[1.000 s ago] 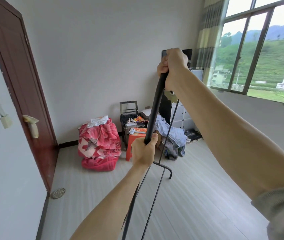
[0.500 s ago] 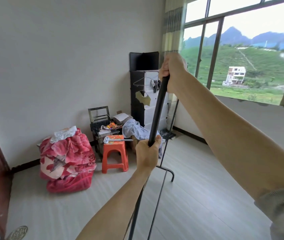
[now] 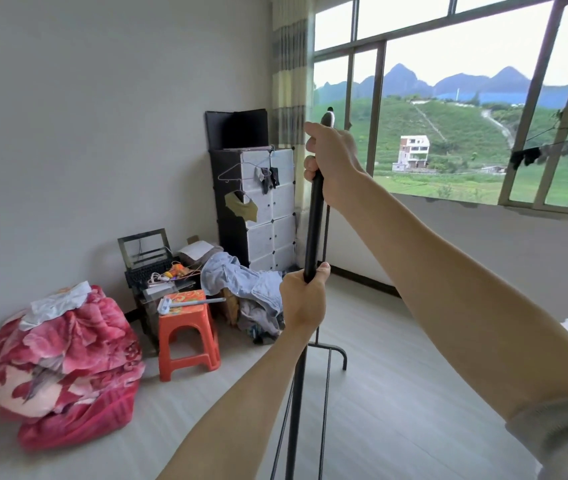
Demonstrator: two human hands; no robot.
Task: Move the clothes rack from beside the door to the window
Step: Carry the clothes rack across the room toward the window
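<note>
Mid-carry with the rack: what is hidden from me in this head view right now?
- Clothes rack: its near base is cut off by the bottom edge; only the far foot shows.
- The pole under the right hand and left hand: covered by the grips.
- Door: out of frame.
- Items on the orange stool: too small to identify.

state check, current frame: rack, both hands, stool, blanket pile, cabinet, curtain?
clothes rack: bare, gripped by both hands
right hand: closed near the pole's top
left hand: closed lower on the pole
orange stool: upright, brush lying on top
red blanket: heaped on floor
cabinet: doors shut, hangers hooked on
curtain: drawn aside
</note>
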